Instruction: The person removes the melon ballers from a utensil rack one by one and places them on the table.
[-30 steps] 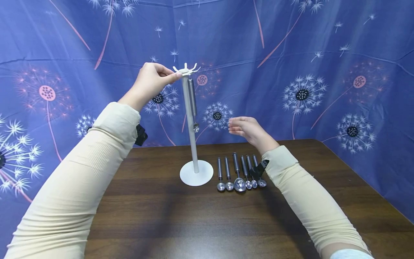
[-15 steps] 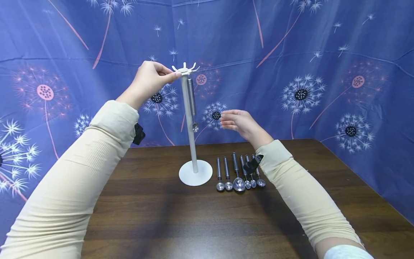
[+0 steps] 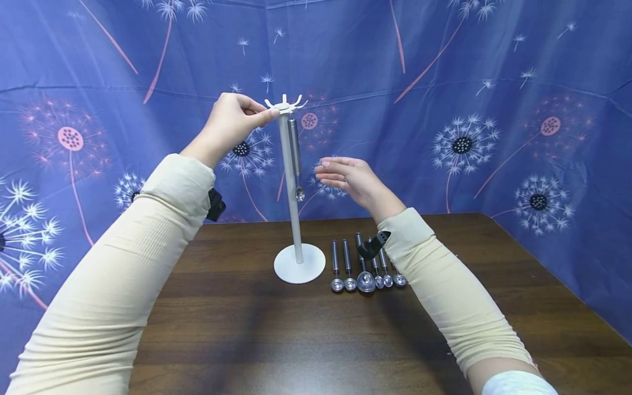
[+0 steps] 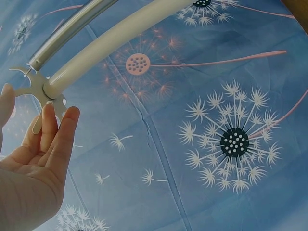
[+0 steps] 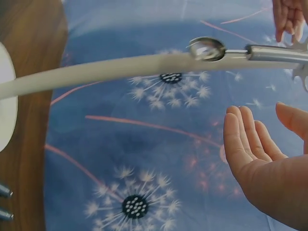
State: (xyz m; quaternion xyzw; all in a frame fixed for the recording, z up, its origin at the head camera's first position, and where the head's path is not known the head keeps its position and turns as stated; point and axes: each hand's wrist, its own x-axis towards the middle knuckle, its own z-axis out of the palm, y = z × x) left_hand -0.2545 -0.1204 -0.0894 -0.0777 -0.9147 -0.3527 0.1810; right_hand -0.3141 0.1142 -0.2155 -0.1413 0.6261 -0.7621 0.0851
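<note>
A white stand (image 3: 291,197) rises upright from a round base, topped by a ring of curved hooks (image 3: 283,106). My left hand (image 3: 228,126) pinches the edge of that hook ring between thumb and fingers; the left wrist view shows the fingertips at the hooks (image 4: 36,89). From one hook hangs a melon baller (image 3: 294,148), handle up, its small oval bowl (image 5: 207,48) down beside the pole. My right hand (image 3: 353,178) is held in the air to the right of the stand, fingers extended, thumb apart in the right wrist view, holding nothing.
Several more metal scoops (image 3: 366,282) lie side by side on the brown wooden table (image 3: 237,329), right of the stand's base (image 3: 281,271). My right wrist camera (image 3: 372,246) overlaps some of their handles. A blue dandelion-print cloth (image 3: 385,60) hangs behind.
My right hand has moved left and slightly up, closer to the stand. The left hand keeps its pinch on the hook ring, and the hanging melon baller stays in place.
</note>
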